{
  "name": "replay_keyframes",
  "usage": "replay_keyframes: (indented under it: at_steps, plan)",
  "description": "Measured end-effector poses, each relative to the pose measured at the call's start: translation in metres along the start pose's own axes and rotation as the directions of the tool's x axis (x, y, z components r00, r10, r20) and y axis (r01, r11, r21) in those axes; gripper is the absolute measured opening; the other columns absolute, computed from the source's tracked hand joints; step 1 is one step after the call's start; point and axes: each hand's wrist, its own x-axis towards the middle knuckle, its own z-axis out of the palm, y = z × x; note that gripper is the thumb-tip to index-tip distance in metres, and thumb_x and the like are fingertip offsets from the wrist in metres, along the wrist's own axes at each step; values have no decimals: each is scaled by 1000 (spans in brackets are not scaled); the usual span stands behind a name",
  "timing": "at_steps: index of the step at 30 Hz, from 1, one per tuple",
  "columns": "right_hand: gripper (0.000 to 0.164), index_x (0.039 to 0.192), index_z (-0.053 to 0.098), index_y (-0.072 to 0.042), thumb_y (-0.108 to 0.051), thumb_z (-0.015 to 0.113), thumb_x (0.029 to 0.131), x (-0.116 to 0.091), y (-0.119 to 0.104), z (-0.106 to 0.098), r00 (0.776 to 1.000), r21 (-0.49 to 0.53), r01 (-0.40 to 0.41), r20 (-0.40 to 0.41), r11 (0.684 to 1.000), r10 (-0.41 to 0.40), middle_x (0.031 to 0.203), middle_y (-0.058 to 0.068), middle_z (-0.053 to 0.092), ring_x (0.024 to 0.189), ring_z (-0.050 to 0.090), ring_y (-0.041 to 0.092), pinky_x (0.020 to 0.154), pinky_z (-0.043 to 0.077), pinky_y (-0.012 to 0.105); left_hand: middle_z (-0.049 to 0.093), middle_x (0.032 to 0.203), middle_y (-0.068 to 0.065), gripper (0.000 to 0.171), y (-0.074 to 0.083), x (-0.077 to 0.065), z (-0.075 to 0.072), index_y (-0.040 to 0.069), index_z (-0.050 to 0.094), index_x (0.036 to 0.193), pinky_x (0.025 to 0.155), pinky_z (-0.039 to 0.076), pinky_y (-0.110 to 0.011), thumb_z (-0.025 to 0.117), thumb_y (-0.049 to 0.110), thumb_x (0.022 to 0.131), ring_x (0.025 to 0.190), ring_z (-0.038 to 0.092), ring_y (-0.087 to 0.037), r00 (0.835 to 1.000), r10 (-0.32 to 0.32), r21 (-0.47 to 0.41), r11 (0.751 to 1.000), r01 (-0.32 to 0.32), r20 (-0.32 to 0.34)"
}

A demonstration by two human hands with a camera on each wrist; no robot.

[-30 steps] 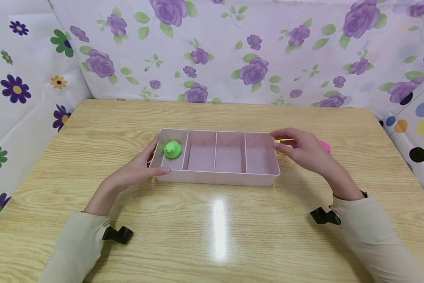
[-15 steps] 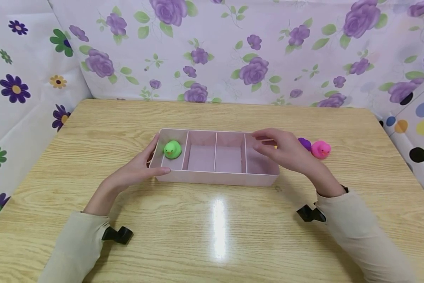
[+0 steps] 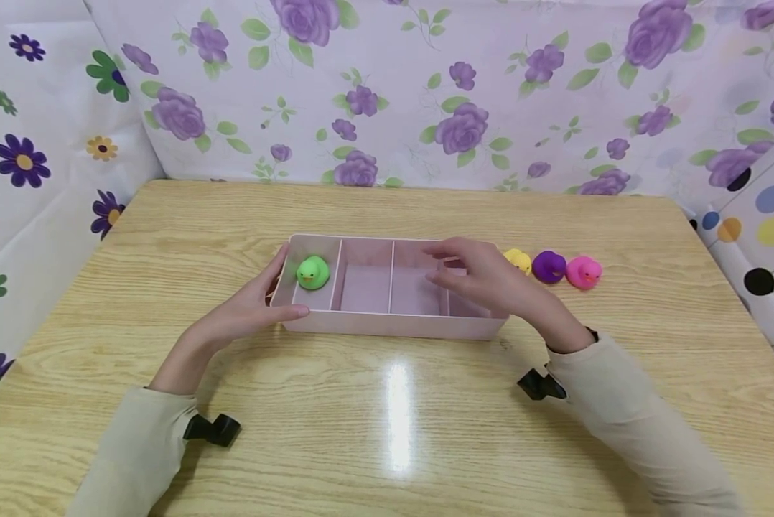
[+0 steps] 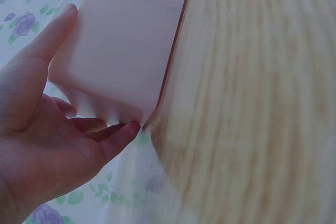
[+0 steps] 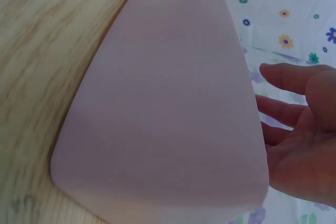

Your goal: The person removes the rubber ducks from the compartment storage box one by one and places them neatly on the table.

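A pale pink divided box [image 3: 387, 324] with a row of compartments stands on the wooden table. In its leftmost compartment sits a green rubber duck [image 3: 313, 273]. My left hand [image 3: 248, 309] grips the box's left end, thumb along the front wall; in the left wrist view its fingertips [image 4: 131, 128] lie against the end wall. Over the right half of the box hovers my right hand [image 3: 480, 276], fingers apart and loosely bent, holding nothing. The right wrist view shows this hand [image 5: 310, 135] above the box's long wall.
Just right of the box, a yellow rubber duck [image 3: 518, 261], a purple one [image 3: 549, 266] and a pink one [image 3: 584, 272] stand in a row on the table [image 3: 400, 402]. A floral curtain [image 3: 387, 93] hangs behind the table's back edge.
My right hand has moved left from the box's right end to over its right-hand compartments, uncovering the yellow, purple and pink ducks. The left hand and box stay put.
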Motion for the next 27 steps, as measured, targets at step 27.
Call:
replay_keyframes:
  at_steps: [27]
  plan:
    - [45,137,53,0,-14,63,95,55,-46,42,984,-38,106,149,994,-99,133,15,56,116,55,31,96,44,41,1,159,-17,102,1,0,2,25,-11,155,108,22,-54,68,21,91,141,15,-36,1000,25,-16,1000,-25,3]
